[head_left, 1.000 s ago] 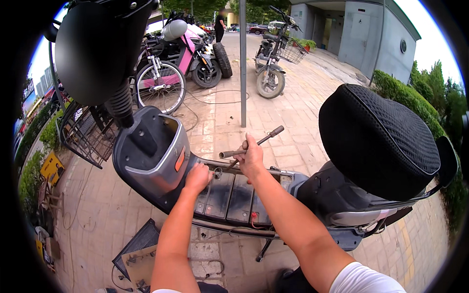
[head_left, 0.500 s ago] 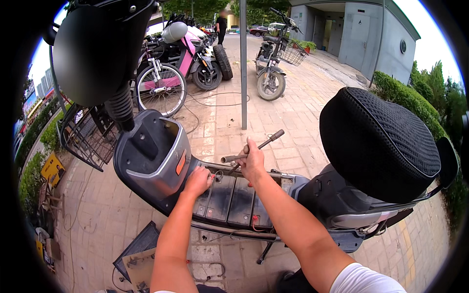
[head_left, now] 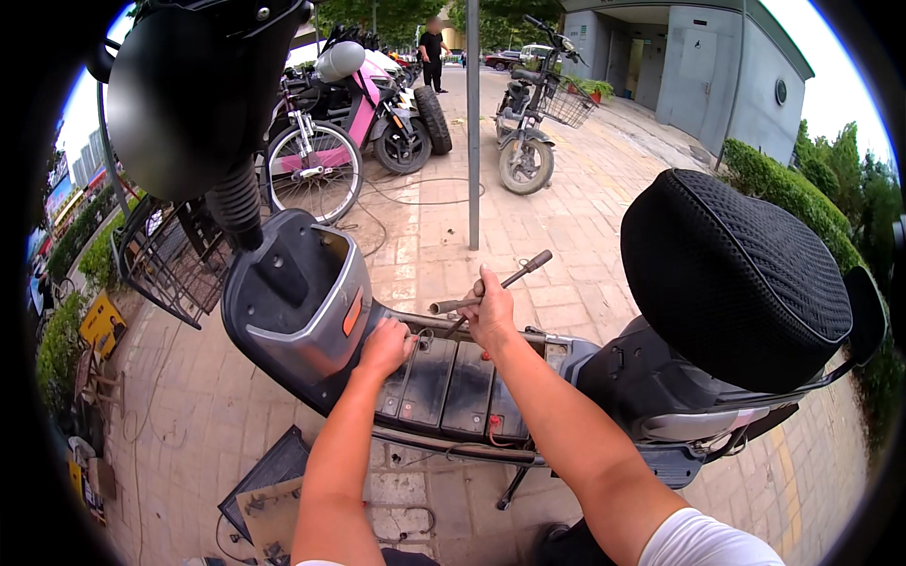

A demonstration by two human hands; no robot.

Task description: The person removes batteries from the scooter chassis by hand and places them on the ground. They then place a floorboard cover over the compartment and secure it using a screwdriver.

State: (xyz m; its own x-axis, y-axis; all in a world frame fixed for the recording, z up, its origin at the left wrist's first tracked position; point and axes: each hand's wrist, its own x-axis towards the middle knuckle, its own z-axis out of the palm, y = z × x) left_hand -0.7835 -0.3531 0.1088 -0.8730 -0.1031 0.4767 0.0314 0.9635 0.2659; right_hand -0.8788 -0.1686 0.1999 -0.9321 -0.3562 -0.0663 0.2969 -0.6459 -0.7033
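My right hand (head_left: 491,311) grips a dark metal cross-shaped socket wrench (head_left: 524,271) above the open battery bay in the footboard of a grey and black scooter (head_left: 302,321). The wrench's lower arm slants down toward the bay. My left hand (head_left: 387,341) is curled at the bay's front left corner, beside a wire loop; what its fingertips hold is too small to make out. In the bay are several dark batteries (head_left: 425,382), with red terminal pieces (head_left: 494,423). The black padded seat (head_left: 731,274) rises at the right.
Beyond stand a metal pole (head_left: 473,189), a bicycle (head_left: 311,174), a pink scooter (head_left: 359,123), a loose tyre (head_left: 432,121), another scooter (head_left: 524,141) and a person in black (head_left: 432,57). A panel (head_left: 269,514) and cables lie on the paving. Hedges and a grey building (head_left: 684,75) are at the right.
My hands stay almost in place, with the wrench and left fingers shifted very slightly. The person in black in the background has moved a little to the right.
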